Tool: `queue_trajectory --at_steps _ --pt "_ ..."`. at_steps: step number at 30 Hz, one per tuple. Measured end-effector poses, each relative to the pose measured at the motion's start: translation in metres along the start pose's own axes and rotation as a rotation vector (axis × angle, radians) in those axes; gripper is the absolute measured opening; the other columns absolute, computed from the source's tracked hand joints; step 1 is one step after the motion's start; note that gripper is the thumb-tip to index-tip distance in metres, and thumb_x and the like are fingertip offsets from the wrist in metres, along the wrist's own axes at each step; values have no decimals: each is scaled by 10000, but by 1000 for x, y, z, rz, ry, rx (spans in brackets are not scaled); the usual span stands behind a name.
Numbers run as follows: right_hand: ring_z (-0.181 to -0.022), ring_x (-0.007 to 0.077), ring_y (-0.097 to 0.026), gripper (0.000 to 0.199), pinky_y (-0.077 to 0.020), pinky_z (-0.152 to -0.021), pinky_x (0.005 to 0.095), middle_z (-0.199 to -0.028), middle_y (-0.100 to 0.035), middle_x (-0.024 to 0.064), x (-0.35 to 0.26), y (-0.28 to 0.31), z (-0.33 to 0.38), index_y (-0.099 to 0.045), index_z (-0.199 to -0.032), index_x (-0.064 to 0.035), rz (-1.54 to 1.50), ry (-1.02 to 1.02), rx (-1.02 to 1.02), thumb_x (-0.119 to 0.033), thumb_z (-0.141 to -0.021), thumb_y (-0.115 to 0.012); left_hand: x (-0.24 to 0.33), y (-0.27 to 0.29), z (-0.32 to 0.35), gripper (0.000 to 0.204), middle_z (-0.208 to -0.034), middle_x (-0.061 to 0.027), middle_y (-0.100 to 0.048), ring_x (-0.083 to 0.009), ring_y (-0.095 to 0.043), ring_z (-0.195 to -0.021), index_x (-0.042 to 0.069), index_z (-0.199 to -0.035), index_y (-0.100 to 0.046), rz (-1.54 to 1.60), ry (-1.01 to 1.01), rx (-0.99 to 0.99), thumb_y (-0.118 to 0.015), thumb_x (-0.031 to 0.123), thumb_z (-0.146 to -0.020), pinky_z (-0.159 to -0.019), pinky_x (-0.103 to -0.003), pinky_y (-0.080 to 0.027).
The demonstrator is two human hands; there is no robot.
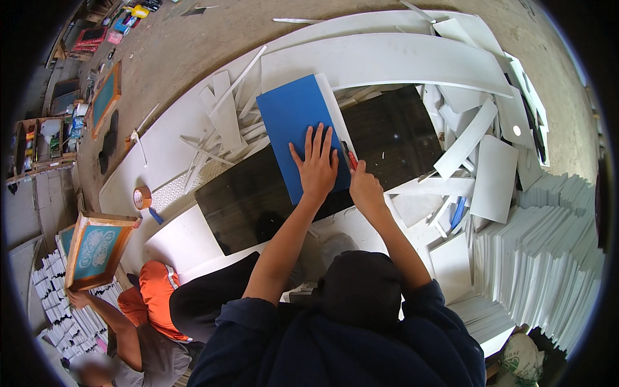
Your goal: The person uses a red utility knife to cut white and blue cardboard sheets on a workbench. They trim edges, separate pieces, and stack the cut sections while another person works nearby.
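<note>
My left hand (pixel 317 169) lies flat with fingers spread on a blue rectangular board (pixel 291 106), pressing it down. Under the blue board is a white sheet (pixel 329 97), which shows as a strip along its right side. In my right hand (pixel 368 192) is a red utility knife (pixel 352 159), its tip at the right edge of the blue board. Both boards rest across a dark, glossy panel (pixel 396 126). Small white shavings are scattered on the panel near the knife.
White offcuts (pixel 467 142) lie heaped to the right, and thin strips (pixel 219 109) to the left. Tall stacks of white sheets (pixel 535 258) stand at right. A tape roll (pixel 142 197) sits at left. At lower left, another person's hand (pixel 80 298) holds a wood-framed screen (pixel 100 251).
</note>
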State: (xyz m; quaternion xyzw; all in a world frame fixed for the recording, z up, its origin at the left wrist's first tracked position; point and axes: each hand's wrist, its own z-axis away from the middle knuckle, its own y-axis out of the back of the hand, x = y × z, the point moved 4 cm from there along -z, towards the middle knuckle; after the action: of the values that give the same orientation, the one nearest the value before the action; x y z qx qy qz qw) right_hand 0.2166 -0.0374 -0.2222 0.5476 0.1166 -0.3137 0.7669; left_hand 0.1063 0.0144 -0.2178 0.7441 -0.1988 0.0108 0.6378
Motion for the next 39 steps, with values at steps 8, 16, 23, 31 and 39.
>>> queue_trajectory --at_steps 8,16,23,31,39 --pt "-688 371 -628 214 -505 -600 460 -694 -614 219 -20 6 1 -357 -1018 -21 182 38 -37 -180 -882 -407 -2 -1 0 480 -1374 -18 -328 -200 -243 -1302 170 -1311 -372 11 12 -3 -487 241 -850 -1023 -579 -44" --pt "-692 347 -635 191 -519 -586 427 -725 -625 205 -28 0 -16 -374 -985 -13 222 64 -15 -155 -863 -414 -2 -2 0 492 -1375 -17 -328 -199 -242 -1303 167 -1311 -371 21 6 10 -491 239 -839 -1020 -582 -33" --pt "-716 349 -631 201 -504 -625 444 -775 -633 193 -31 5 -29 -437 -961 -16 211 81 2 -196 -881 -397 -2 -2 0 493 -1376 -14 -323 -199 -238 -1305 169 -1312 -368 21 6 8 -489 236 -839 -1018 -584 -38" --pt "-754 381 -619 236 -486 -661 479 -790 -627 216 -32 9 -30 -427 -996 -2 182 47 -63 -208 -896 -369 -3 -1 0 489 -1375 -8 -323 -193 -242 -1302 176 -1306 -376 29 13 7 -499 236 -837 -1020 -582 -50" --pt "-764 389 -616 239 -482 -674 487 -794 -625 219 -33 8 -32 -440 -988 -4 180 59 -44 -213 -895 -371 -4 -3 1 483 -1375 -11 -322 -194 -240 -1304 177 -1302 -383 35 11 11 -500 233 -836 -1020 -584 -47"
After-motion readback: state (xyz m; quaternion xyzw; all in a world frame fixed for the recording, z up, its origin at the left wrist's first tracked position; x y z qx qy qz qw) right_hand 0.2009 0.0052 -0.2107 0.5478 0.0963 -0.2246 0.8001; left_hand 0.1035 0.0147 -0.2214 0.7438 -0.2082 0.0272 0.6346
